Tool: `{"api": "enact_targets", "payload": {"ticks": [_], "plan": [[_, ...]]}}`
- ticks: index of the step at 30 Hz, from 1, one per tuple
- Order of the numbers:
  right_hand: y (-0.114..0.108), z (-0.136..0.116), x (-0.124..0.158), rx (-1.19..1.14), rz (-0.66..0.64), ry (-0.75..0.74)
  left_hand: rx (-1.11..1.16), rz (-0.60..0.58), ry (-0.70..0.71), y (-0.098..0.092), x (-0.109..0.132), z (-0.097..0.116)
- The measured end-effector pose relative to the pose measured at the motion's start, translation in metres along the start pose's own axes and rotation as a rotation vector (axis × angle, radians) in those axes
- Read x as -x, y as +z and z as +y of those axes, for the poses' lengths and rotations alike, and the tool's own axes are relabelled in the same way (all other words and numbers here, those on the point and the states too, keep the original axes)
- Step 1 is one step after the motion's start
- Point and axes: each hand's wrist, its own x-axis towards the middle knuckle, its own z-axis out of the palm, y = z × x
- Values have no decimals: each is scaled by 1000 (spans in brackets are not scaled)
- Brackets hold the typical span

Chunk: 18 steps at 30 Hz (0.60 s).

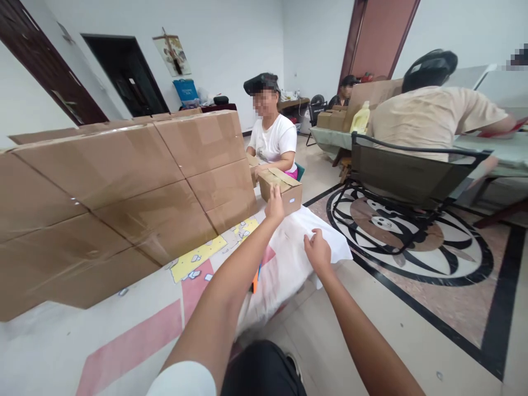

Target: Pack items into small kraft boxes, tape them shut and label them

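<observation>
My left hand [275, 204] reaches out over the table, its fingers stretched upward at the near side of a small cardboard box [292, 199]. The fingers seem to touch the box, but do not wrap round it. The box stands at the table's far end, with a flap on top and a small pale label on its side. To the right of the table edge, my right hand [318, 250] hovers with fingers loosely bent and apart, holding nothing. Partly hidden by my left forearm lies an orange and blue object [254, 283], too covered to name.
Stacked cardboard boxes [144, 192] form a wall along the table's left. A patterned cloth [136, 341] covers the table. Across it sits a person in a white shirt [272, 137], hands near the small box. A folding chair [412, 170] with another person stands at right.
</observation>
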Motion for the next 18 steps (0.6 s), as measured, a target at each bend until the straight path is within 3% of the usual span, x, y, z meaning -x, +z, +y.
{"api": "enact_targets", "payload": {"ticks": [2,5,7,10,12,13,15,18], "plan": [[0,0,1,-17,24,-11,-23,-72,115,-27,30,1],[-6,-1,3,-38,26,-31,-83,-212,312,-80,117,-14],[-16,-6,4,-27,-29,-41,-121,-292,326,-118,187,-39],[-26,-37,7,-11,-97,-78,-124,-652,367,-169,280,-90],[-19,-85,14,-16,-92,-135,5,-854,322,-193,323,-127],[-10,-117,21,-23,-83,-182,72,-889,282,-201,338,-144],[18,-196,50,-32,-111,-349,130,-838,214,-210,360,-175],[73,-324,132,-14,-294,-691,-12,-664,227,-213,382,-207]]}}
